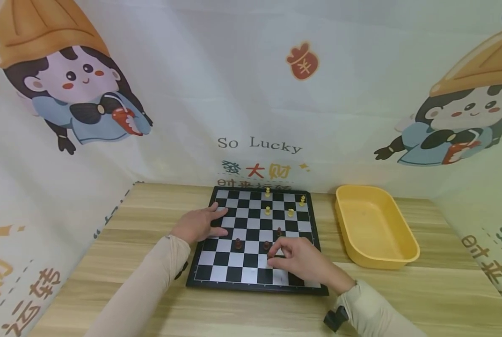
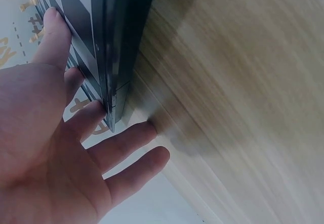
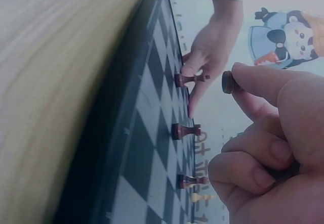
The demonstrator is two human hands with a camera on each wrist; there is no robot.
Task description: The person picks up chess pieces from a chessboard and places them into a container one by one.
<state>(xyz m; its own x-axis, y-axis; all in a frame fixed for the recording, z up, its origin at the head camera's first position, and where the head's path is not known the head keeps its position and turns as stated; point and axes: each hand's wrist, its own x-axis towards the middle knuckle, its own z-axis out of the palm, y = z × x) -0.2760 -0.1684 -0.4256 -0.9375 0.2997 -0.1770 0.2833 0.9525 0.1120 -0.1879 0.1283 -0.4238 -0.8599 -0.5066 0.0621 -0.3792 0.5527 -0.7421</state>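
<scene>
My right hand point(image 1: 299, 257) is over the near right part of the chessboard point(image 1: 221, 272). Its thumb and forefinger pinch a dark chess piece point(image 3: 229, 82), whose round base shows in the right wrist view; the rest is hidden by the fingers. Standing close by are a dark red rook point(image 3: 185, 131), a dark red pawn point(image 3: 192, 181) and a taller dark red piece point(image 3: 191, 80). My left hand point(image 1: 196, 224) has its fingers spread at the board's left edge. In the left wrist view, that hand's thumb point(image 2: 54, 29) lies on the squares, and two fingers reach past the rim.
Several yellow chess pieces point(image 1: 267, 210) stand on the far right part of the board. To the right of the board, a yellow plastic tray point(image 1: 379, 260) sits on the wooden table point(image 1: 145, 281). A printed cloth point(image 1: 183, 84) hangs behind and at both sides.
</scene>
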